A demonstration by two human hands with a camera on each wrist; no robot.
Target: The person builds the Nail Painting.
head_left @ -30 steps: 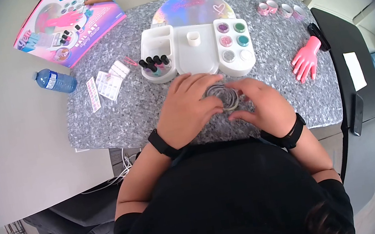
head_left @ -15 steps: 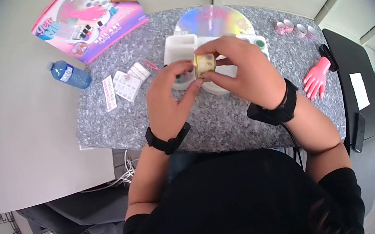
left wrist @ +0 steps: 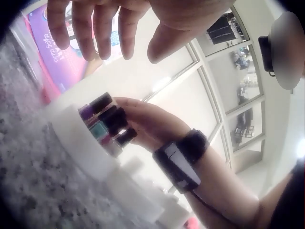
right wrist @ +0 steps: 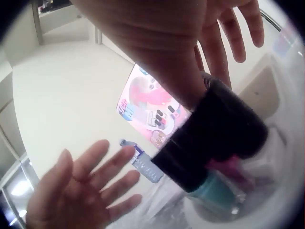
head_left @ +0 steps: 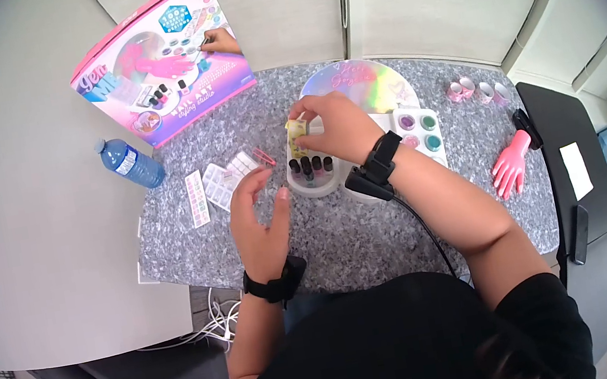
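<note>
My right hand (head_left: 341,125) pinches a yellow patterned roll (head_left: 297,129), like a coiled strip of stickers, over the left compartments of the white nail studio tray (head_left: 317,190). Black-capped nail polish bottles (head_left: 312,165) stand upright in the front left compartment, just below that hand. In the right wrist view, teal polish (right wrist: 217,193) shows under one cap, and the thumb hides the roll. My left hand (head_left: 259,221) hovers in front of the tray's left side, fingers spread and holding nothing. In the left wrist view its fingers hang loose above the bottles (left wrist: 107,121).
Left of the tray lie a clear case (head_left: 224,185), a sticker sheet (head_left: 197,199) and pink tweezers (head_left: 263,157). A water bottle (head_left: 130,163) and the kit box (head_left: 161,61) stand behind them. To the right are glitter pots (head_left: 429,123), pink rings (head_left: 461,90) and a pink model hand (head_left: 511,165).
Both hands lifted the roll from the table's front and turned it. My right hand then carried it left to the tray compartments, while the left hand let go and drew back.
</note>
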